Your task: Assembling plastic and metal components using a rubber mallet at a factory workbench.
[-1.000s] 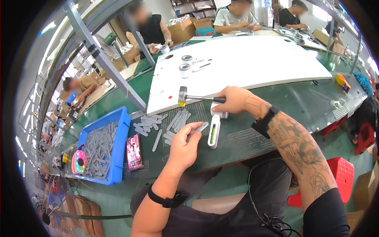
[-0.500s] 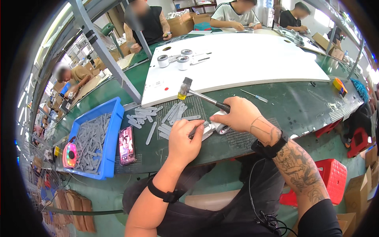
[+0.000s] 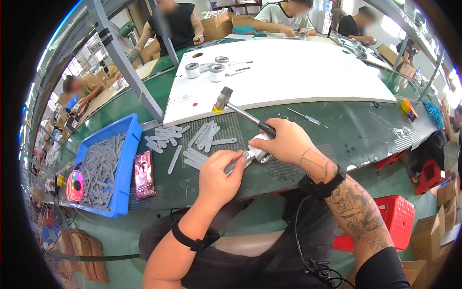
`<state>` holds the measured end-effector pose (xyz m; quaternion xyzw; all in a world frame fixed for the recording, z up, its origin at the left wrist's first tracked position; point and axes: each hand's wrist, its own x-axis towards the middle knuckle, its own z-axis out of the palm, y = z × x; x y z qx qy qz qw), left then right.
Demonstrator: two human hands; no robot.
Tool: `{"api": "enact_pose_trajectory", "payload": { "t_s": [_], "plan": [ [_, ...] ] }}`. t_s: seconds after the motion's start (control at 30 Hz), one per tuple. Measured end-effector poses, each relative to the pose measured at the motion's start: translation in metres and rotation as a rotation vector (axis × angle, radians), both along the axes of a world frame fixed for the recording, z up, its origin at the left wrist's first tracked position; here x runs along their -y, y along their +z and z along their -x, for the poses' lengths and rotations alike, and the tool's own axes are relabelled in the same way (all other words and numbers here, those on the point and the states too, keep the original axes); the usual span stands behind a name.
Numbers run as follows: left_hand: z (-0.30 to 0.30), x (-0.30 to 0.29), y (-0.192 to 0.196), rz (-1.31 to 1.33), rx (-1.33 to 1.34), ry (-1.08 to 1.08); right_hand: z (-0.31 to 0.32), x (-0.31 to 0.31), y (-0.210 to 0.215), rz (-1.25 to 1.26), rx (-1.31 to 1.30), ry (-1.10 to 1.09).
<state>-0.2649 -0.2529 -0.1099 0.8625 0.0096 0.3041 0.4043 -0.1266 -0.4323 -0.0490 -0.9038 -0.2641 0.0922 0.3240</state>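
My right hand (image 3: 288,141) is closed around the dark grip of a mallet (image 3: 246,115), its head with a yellow tip hanging over the table. That hand's thumb and fingers also rest against a white round-headed device (image 3: 260,146). My left hand (image 3: 219,179) pinches the device's narrow handle end, where a grey strip seems to lie along it; the fingers hide part of it. Several loose grey plastic strips (image 3: 207,136) lie on the table beyond my left hand.
Left stands a blue tray (image 3: 135,144) full of grey strips, with a phone (image 3: 144,176) beside it. Behind, a white board (image 3: 298,72) carries three similar devices (image 3: 217,73). A screwdriver (image 3: 308,117) and tape roll (image 3: 408,108) lie right. Co-workers sit across; a red stool (image 3: 397,219) stands right.
The whole view has shifted slightly, moving the scene left. Both hands keep their hold on the device and mallet, with little change between them. A co-worker at far left has changed posture.
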Motion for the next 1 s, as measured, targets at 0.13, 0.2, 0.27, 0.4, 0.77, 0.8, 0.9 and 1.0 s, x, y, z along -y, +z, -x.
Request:
{"api": "enact_pose_trajectory", "payload": {
  "t_s": [0.13, 0.2, 0.27, 0.4, 0.77, 0.8, 0.9, 1.0],
  "plan": [
    [0.001, -0.002, -0.003, 0.040, -0.022, -0.025, 0.003, -0.002, 0.000, 0.022, 0.015, -0.001],
    [-0.001, -0.002, -0.006, 0.106, -0.043, -0.029, 0.004, 0.007, -0.012, -0.100, 0.097, -0.028],
    [0.005, -0.008, -0.008, 0.191, -0.109, -0.036, 0.026, 0.020, 0.005, -0.114, 0.113, -0.025],
    [0.007, 0.000, -0.005, 0.292, -0.134, -0.017, 0.052, 0.080, 0.028, -0.146, 0.095, 0.083],
    [0.005, -0.002, -0.009, 0.374, -0.115, -0.090, 0.061, 0.089, 0.064, -0.109, 0.014, 0.179],
    [0.005, -0.002, -0.009, 0.380, -0.117, -0.092, 0.058, 0.091, 0.058, -0.122, 0.055, 0.188],
    [0.002, -0.003, -0.013, 0.270, -0.125, -0.089, 0.042, 0.097, 0.050, 0.094, 0.073, 0.349],
    [0.003, -0.004, -0.019, 0.322, -0.053, -0.063, 0.044, 0.090, 0.077, 0.234, -0.013, 0.347]
  ]
}}
